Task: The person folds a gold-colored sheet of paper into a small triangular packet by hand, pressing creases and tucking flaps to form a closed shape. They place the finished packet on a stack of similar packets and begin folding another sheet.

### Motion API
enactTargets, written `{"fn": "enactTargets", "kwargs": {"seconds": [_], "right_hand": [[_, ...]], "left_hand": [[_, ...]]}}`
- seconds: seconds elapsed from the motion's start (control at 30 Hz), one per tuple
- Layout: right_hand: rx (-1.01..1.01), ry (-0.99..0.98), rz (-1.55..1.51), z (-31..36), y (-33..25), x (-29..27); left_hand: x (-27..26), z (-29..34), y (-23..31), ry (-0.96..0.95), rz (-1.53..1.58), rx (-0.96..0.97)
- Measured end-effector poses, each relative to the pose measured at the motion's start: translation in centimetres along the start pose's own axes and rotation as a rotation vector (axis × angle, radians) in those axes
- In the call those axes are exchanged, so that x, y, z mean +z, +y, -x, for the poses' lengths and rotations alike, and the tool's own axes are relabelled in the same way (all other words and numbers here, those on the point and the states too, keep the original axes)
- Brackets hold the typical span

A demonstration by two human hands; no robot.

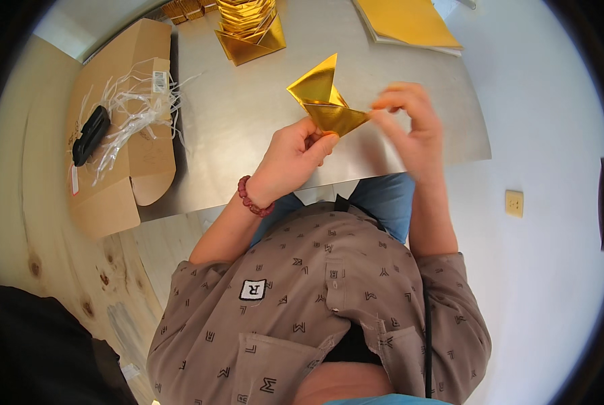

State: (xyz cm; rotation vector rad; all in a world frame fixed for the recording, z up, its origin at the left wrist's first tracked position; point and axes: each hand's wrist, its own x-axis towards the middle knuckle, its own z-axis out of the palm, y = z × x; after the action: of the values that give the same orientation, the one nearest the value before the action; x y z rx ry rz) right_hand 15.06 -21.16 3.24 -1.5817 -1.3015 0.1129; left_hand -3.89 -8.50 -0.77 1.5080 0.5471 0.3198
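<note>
I am looking down on a metal table (231,135), where an opened cardboard box (136,50) is covering the left side. A tangle of pale strips (130,111) is lying across the box. At the far right, yellow sheets (410,23) are resting in a pile; left of them, a gold stack (248,44) of folded pieces is standing. Near the front edge, I am seeing the left hand (292,154) pinching the folder's gold piece (335,116) by its lower edge, thumb in front, holding it above the table. The right hand (415,125) is blurring, its fingers curling, thumb and forefinger almost meeting at the piece's right tip; I cannot tell whether they are gripping it. A black object (91,135) is lying on the box, and a dark red bracelet (251,199) is circling the left wrist.
</note>
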Motion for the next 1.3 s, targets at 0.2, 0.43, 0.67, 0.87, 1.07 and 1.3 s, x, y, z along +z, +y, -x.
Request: {"fn": "enactTargets", "kwargs": {"seconds": [0.2, 0.43, 0.67, 0.87, 1.07, 1.3], "right_hand": [[-0.112, 0.007, 0.133, -0.2, -0.8, 3.8], [-0.036, -0.078, 0.02, -0.3, -0.8, 4.0], [0.077, -0.109, -0.114, 0.0, -1.0, 4.3], [0.146, 0.013, -0.17, 0.2, -1.6, 4.5], [0.174, 0.071, -0.201, 0.3, -1.8, 4.7], [0.158, 0.059, -0.156, 0.3, -1.8, 4.7]], "left_hand": [[0.3, -0.2, -0.4, 0.063, -0.109, 0.087], [-0.3, -0.2, -0.3, 0.045, -0.048, 0.228], [-2.5, -0.8, 1.1, 0.125, 0.371, 0.154], [-2.3, -1.4, 0.3, 0.125, 0.734, 0.098], [-2.8, -1.6, -0.3, 0.01, 0.882, 0.082], [-2.8, -1.5, -0.4, -0.015, 0.882, 0.105]]}}
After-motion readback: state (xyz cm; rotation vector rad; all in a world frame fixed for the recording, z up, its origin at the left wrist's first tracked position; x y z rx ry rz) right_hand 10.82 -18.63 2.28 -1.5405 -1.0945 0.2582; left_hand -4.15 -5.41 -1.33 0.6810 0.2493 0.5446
